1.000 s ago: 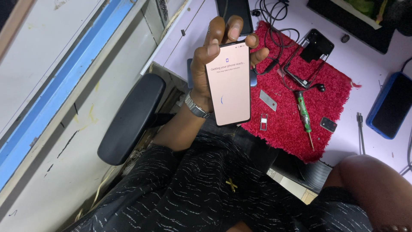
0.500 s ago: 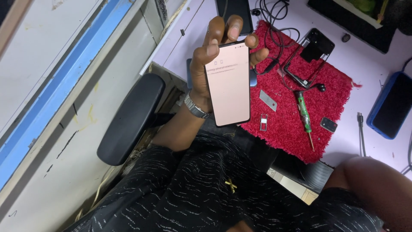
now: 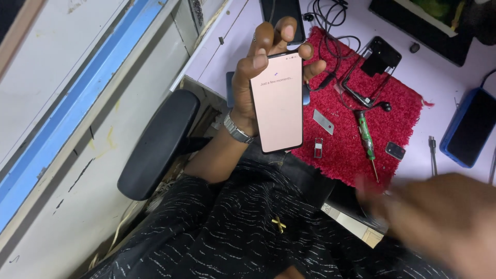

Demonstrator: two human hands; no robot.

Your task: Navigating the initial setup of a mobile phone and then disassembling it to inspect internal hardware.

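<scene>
One phone [image 3: 279, 101] stands upright in my left hand [image 3: 251, 82], its pale pink screen lit and facing me, with a short line of small text near the top. My fingers [image 3: 306, 51] wrap round from behind and curl over its right edge, while my thumb presses along the left edge, so the hand is closed firmly around the phone and lifts it clear above the counter [image 3: 232, 46]. A metal watch [image 3: 237, 130] sits on that wrist. My right hand [image 3: 439, 217] shows only as a blur at the lower right, just above my lap; I cannot tell whether its fingers are open or closed, or whether they hold anything. Behind the phone, a red mat [image 3: 382, 103] lies on the pale counter. On the mat are a green-handled screwdriver [image 3: 366, 139], a small flat metal plate [image 3: 323, 122], a little metal tray [image 3: 318, 148], a small dark part [image 3: 395, 150] and a black phone frame [image 3: 373, 70] with dark cables [image 3: 330, 26] coiled near it. Off the mat to the right lies a phone in a blue case [image 3: 470, 129], and another dark phone [image 3: 281, 13] lies at the top, partly hidden by my fingertips. To my left is the black armrest [image 3: 157, 144] of a chair.
</scene>
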